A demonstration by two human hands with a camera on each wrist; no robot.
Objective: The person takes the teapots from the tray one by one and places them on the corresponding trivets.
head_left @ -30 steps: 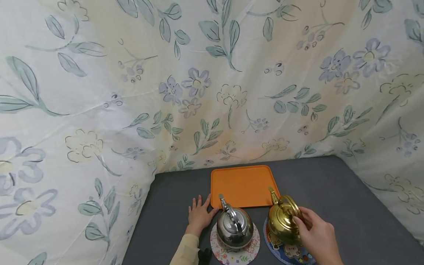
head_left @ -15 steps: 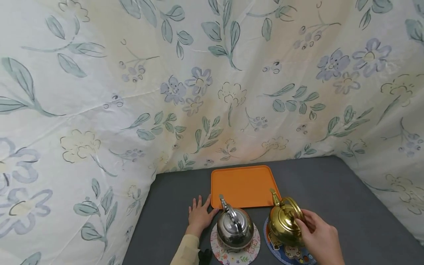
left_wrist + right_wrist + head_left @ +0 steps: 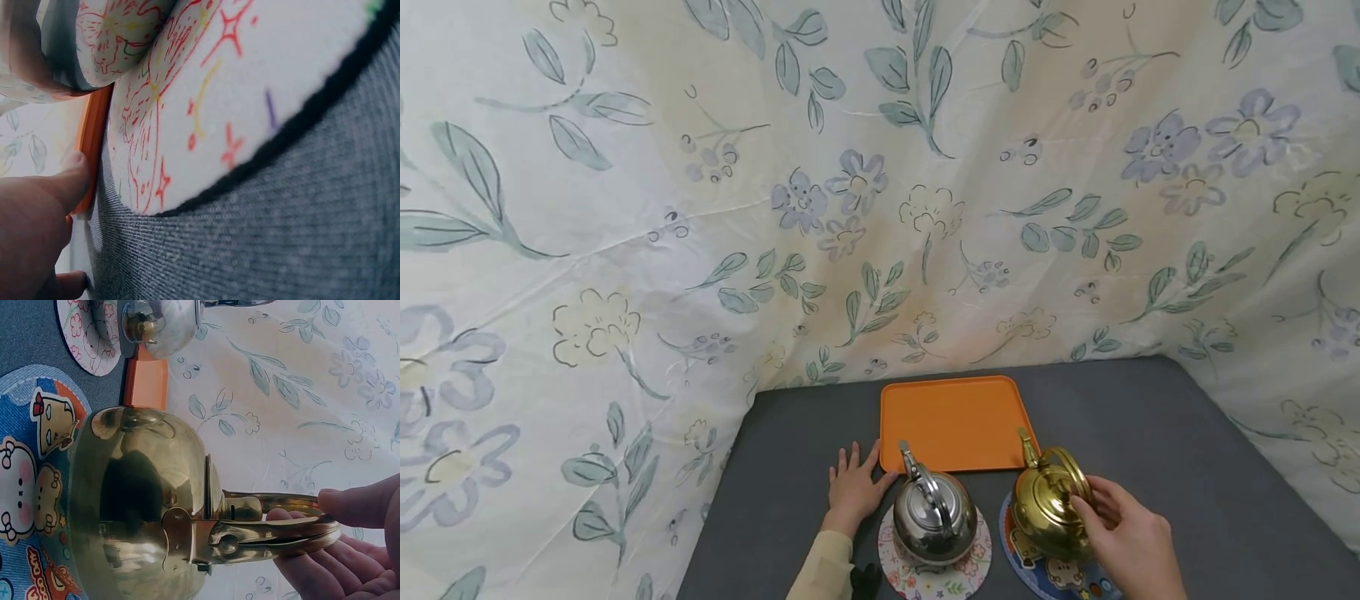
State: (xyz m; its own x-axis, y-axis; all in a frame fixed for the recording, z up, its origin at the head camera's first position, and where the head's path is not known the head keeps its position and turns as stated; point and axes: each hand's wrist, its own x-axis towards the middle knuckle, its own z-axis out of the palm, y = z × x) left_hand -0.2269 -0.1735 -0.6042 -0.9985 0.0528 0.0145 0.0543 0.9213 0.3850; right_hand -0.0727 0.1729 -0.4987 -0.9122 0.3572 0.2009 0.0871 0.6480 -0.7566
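Note:
My right hand point(image 3: 1123, 525) grips the hoop handle point(image 3: 275, 540) of a shiny gold kettle point(image 3: 1048, 508), thumb on one side and fingers on the other. The kettle stands over a round blue coaster point(image 3: 1022, 567) with cartoon figures, its spout pointing toward an orange tray point(image 3: 955, 417). My left hand point(image 3: 853, 492) lies flat with spread fingers on the grey tabletop, its thumb at the tray's near left corner. Just right of it, a silver kettle point(image 3: 934, 517) sits on a round white floral coaster point(image 3: 895, 567), nobody holding it.
The orange tray lies behind both kettles, its near edge close to their spouts. A floral cloth point(image 3: 925, 208) hangs behind the grey tabletop point(image 3: 1120, 417) and along both sides. A dark object point(image 3: 867, 579) shows beside the left wrist.
My right hand and the gold kettle have shifted very slightly to the right. The left hand, silver kettle and tray stay where they were; the head view drifts a little.

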